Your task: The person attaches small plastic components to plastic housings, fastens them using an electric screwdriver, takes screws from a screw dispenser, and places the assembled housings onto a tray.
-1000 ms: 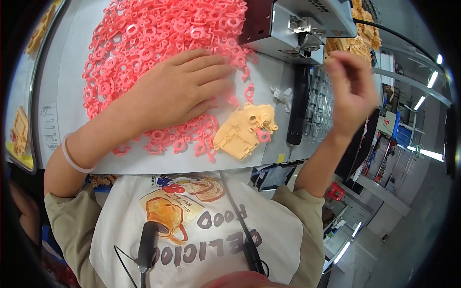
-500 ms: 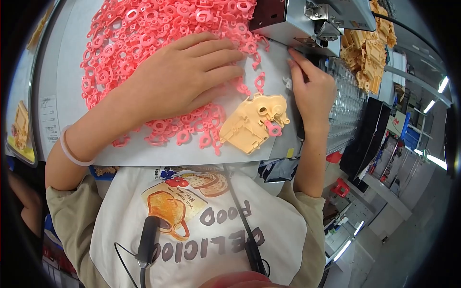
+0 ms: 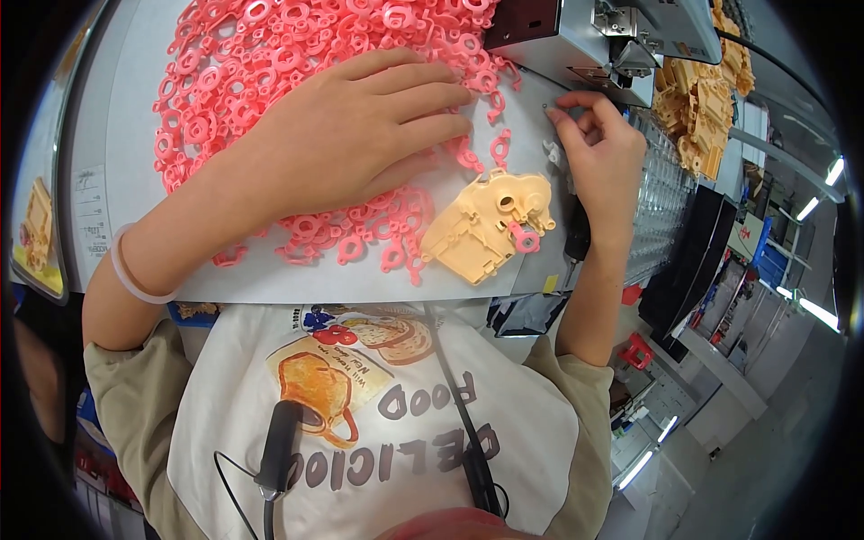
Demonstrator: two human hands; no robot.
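Observation:
My left hand (image 3: pixel 360 130) lies palm down, its fingers stretched out, over the near right part of a heap of small pink plastic ring parts (image 3: pixel 261 67). Close to the front of a metal box-shaped machine (image 3: pixel 567 49), my right hand (image 3: pixel 605 148) has its thumb and forefinger drawn together. A tiny dark speck shows by those fingertips, too small to name. Between the hands and nearer to me rests a cream plastic housing (image 3: pixel 472 236). One pink ring part (image 3: pixel 523 237) sits on its right side. Partly behind my right wrist stands a dark tool handle (image 3: pixel 577 236).
Small whitish pieces (image 3: pixel 552 153) lie left of my right hand. Cream housings (image 3: pixel 697 108) are piled at the far right, beside clear plastic trays (image 3: pixel 661 180). A tray with a yellow edge (image 3: pixel 40 270) stands at the left. A black cable (image 3: pixel 774 58) arches from the machine.
My right hand has drawn back slightly from the machine's front, and its outstretched forefinger has curled toward the thumb. The left hand keeps its place on the pink parts. The whole view has shifted a little.

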